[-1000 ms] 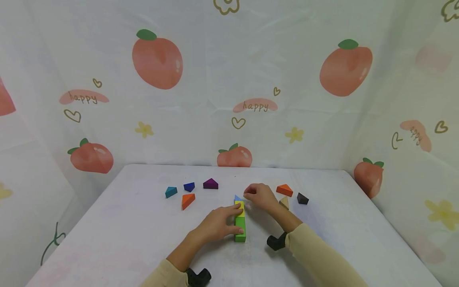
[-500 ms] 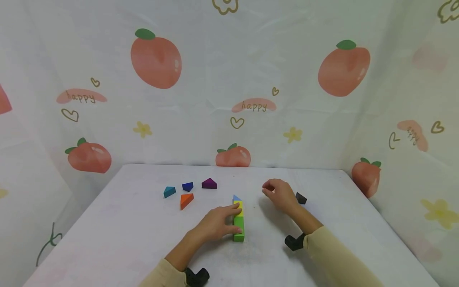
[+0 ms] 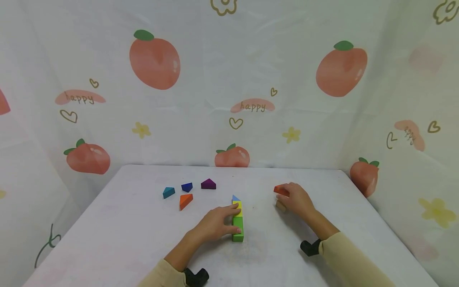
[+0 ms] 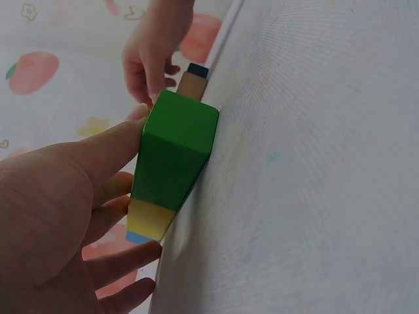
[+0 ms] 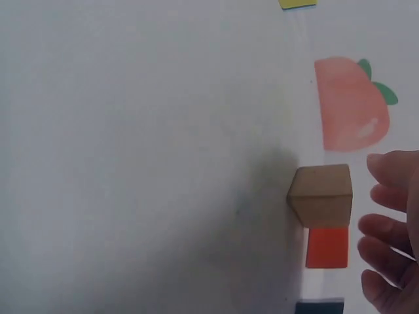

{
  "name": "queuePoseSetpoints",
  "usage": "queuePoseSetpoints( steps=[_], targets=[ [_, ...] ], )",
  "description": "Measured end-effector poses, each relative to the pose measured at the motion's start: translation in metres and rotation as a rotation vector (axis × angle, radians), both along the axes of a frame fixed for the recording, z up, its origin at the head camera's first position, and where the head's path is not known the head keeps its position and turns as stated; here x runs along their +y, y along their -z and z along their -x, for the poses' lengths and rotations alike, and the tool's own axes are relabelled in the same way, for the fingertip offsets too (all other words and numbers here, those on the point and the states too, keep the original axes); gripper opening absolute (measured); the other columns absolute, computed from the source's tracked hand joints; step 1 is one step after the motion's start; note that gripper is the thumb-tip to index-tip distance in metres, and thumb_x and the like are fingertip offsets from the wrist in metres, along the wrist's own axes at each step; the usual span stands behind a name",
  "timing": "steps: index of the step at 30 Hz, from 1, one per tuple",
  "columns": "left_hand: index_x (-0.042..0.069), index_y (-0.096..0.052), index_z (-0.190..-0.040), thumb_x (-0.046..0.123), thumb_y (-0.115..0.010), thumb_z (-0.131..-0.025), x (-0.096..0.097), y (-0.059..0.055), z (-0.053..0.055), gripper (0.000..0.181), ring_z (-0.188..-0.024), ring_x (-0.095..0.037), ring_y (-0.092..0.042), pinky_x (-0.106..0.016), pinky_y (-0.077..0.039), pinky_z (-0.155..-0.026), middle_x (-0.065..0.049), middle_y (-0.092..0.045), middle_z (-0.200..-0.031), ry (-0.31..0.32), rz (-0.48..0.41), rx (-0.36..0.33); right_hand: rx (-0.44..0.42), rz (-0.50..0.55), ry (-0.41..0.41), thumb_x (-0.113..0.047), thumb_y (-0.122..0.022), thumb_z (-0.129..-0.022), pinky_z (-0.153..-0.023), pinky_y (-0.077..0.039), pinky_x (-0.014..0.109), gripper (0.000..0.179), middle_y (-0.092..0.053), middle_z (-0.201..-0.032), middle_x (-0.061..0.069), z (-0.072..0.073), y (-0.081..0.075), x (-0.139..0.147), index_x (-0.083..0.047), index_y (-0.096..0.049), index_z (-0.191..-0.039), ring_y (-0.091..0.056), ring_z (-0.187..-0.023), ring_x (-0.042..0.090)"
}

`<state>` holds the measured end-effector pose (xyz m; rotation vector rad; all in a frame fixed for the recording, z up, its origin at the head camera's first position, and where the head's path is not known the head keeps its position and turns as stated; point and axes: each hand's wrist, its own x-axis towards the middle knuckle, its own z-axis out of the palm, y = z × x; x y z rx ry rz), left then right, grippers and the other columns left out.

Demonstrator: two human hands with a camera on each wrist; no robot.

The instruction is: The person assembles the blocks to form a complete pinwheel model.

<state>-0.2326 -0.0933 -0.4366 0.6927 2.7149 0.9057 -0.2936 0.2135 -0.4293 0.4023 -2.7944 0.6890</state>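
Observation:
In the head view, a green block (image 3: 238, 229), a yellow block (image 3: 237, 208) and a light blue triangular block (image 3: 235, 197) stand in line on the table. My left hand (image 3: 213, 225) rests on this row, thumb on the green block and fingertips over the yellow one. To the right, my right hand (image 3: 297, 200) hovers above a natural wood block (image 3: 281, 205) and an orange triangular block (image 3: 279, 189). In the right wrist view its fingers (image 5: 387, 232) are loosely bent and appear apart from both blocks. A dark block (image 5: 319, 307) lies beyond the orange one.
On the table's far left lie a purple triangular block (image 3: 208, 184), a dark blue block (image 3: 187, 187), a teal block (image 3: 168, 192) and another orange block (image 3: 186, 201). A white fruit-print curtain (image 3: 201, 79) hangs behind the white table (image 3: 118, 239).
My right hand has left the light blue block's side and moved right, over the wood and orange blocks. My left hand stays on the row.

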Motion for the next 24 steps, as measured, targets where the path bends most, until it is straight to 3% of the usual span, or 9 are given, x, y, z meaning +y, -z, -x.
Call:
queuePoseSetpoints(
  steps=[9, 24],
  targets=[
    [0.024, -0.054, -0.141, 0.045, -0.074, -0.083, 0.0001, -0.0010, -0.0011, 0.065, -0.137, -0.024, -0.038, -0.049, -0.037, -0.106, 0.006, -0.043, -0.149, -0.005, 0.000, -0.004, -0.079, -0.018, -0.006, -0.020, -0.071, -0.086, -0.055, -0.037, 0.030, 0.025, -0.049, -0.070, -0.001, -0.0036, 0.0059, 0.0072, -0.006, -0.070, -0.108, -0.045, -0.064, 0.016],
    [0.025, -0.054, -0.141, 0.047, -0.074, -0.083, 0.0003, 0.0002, 0.0001, 0.066, -0.137, -0.023, -0.039, -0.049, -0.037, -0.106, 0.007, -0.042, -0.150, -0.003, 0.006, 0.006, -0.163, 0.013, -0.055, -0.018, -0.070, -0.087, -0.062, -0.044, 0.031, 0.023, -0.056, -0.075, -0.003, -0.0048, 0.0041, 0.0038, -0.002, -0.070, -0.104, -0.050, -0.070, 0.016]
  ],
)
